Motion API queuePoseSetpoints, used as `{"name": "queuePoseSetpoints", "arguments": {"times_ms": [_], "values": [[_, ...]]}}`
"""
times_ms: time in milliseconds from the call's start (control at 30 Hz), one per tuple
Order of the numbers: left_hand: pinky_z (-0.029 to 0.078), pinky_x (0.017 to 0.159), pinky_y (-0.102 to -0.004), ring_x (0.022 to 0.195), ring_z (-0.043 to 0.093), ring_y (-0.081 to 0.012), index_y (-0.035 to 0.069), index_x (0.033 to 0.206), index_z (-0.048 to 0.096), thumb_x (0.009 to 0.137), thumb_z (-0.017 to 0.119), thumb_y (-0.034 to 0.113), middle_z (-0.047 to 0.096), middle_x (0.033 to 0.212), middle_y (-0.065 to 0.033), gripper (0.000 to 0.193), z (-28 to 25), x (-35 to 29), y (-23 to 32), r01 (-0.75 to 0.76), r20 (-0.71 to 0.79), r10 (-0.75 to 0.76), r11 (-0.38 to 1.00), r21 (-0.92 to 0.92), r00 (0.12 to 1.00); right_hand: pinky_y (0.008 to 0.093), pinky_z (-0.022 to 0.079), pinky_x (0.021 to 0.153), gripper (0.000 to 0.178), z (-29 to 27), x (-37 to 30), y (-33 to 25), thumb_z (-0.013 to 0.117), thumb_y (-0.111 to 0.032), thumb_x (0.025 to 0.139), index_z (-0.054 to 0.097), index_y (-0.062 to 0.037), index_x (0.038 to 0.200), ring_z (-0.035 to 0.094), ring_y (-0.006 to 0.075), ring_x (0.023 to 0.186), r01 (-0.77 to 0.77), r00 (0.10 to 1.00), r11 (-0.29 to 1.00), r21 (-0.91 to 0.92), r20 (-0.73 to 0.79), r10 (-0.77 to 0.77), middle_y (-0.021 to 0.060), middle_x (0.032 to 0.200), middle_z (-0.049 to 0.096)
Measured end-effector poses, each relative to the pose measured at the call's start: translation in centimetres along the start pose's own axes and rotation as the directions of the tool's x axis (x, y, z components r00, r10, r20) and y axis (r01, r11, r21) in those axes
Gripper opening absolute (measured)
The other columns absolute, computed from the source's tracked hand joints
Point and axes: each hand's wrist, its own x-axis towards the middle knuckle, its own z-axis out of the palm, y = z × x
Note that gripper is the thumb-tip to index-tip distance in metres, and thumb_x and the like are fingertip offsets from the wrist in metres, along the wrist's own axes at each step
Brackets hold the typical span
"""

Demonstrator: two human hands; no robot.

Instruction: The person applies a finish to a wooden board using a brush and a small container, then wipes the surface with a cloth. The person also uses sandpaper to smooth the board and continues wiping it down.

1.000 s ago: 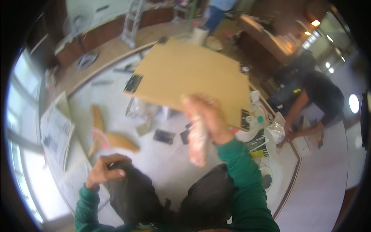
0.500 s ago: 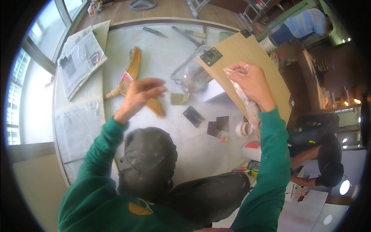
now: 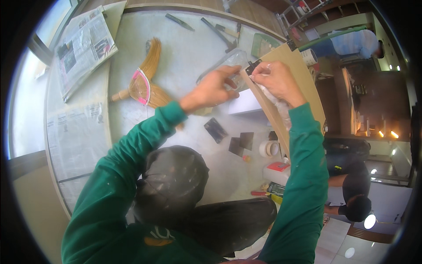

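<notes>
My right hand (image 3: pixel 276 80) is closed on a crumpled whitish cloth (image 3: pixel 276 104) that trails down along the edge of a light wooden board (image 3: pixel 303 88). Its fingertips press together beside a black metal hinge (image 3: pixel 253 67) at the board's corner. Across from it, my left hand (image 3: pixel 217 87) has its thumb and fingers apart, pointing toward that corner, with nothing visible in it. Behind the left hand a clear plastic bag (image 3: pixel 234 59) is partly hidden. A straw broom (image 3: pixel 145 83) with a pink and white band lies to the left, partly behind my left sleeve.
Folded newspaper (image 3: pixel 85 48) lies far left. A hammer (image 3: pixel 219 34) and a dark green tool (image 3: pixel 179 22) rest at the far side. Dark square sheets (image 3: pixel 241 143), tape rolls (image 3: pixel 269 148) and a red-and-white container (image 3: pixel 278 171) sit nearer. Two people work at the right.
My left hand has moved right, from over the broom to near the board's hinged corner. My right hand, still gripping the cloth, has shifted slightly toward the same corner. The view has tilted a little.
</notes>
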Motion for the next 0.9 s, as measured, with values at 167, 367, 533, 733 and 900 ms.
{"name": "queuePoseSetpoints", "arguments": {"times_ms": [167,367,533,733,900], "values": [[0.056,0.089,-0.0366,0.109,0.069,-0.0254,0.003,0.153,0.048,0.079,0.079,0.008,0.059,0.140,-0.0176,0.081,0.1,-0.2,0.1,-0.014,0.008,0.014,0.999,0.029,1.000,0.0390,0.054,0.069,0.023,0.4,1.5,0.2,0.076,-0.026,0.080,0.078,-0.0041,0.088,0.070,0.0259,0.070,0.007,0.999,0.997,-0.080,-0.042,-0.011,0.0161,0.073,0.072],[0.055,0.090,-0.0383,0.111,0.068,-0.0263,0.004,0.153,0.049,0.077,0.078,0.009,0.061,0.137,-0.0175,0.082,-0.1,-0.3,0.1,-0.015,0.000,0.015,0.999,0.042,1.000,0.0404,0.053,0.066,0.025,0.2,1.7,-0.2,0.076,-0.026,0.077,0.077,-0.0019,0.085,0.067,0.0263,0.065,0.046,0.999,0.996,-0.081,-0.007,-0.046,0.0164,0.067,0.068],[0.055,0.090,-0.0392,0.112,0.068,-0.0272,0.003,0.153,0.048,0.076,0.076,0.011,0.061,0.136,-0.0183,0.083,0.4,-0.4,0.5,-0.021,-0.007,0.022,0.999,0.027,1.000,0.0404,0.053,0.066,0.025,-0.2,1.6,-1.2,0.077,-0.026,0.076,0.077,-0.0019,0.083,0.067,0.0264,0.065,0.021,1.000,0.996,-0.085,-0.014,-0.023,0.0168,0.067,0.068],[0.055,0.090,-0.0398,0.112,0.068,-0.0277,0.001,0.154,0.046,0.075,0.075,0.011,0.062,0.134,-0.0190,0.084,0.2,-0.5,0.3,-0.013,-0.005,0.013,0.999,0.043,1.000,0.0407,0.053,0.066,0.025,0.1,1.6,-0.9,0.077,-0.025,0.074,0.076,-0.0019,0.081,0.067,0.0292,0.064,0.033,0.999,0.996,-0.087,-0.010,-0.034,0.0184,0.066,0.068],[0.055,0.091,-0.0400,0.111,0.068,-0.0279,0.001,0.153,0.046,0.075,0.075,0.011,0.062,0.135,-0.0191,0.085,0.5,-0.5,0.5,-0.018,-0.016,0.018,0.999,0.029,1.000,0.0400,0.053,0.066,0.025,0.2,2.2,-1.4,0.077,-0.025,0.072,0.076,-0.0017,0.080,0.067,0.0297,0.065,0.036,0.999,0.995,-0.095,-0.010,-0.038,0.0190,0.067,0.069]]}}
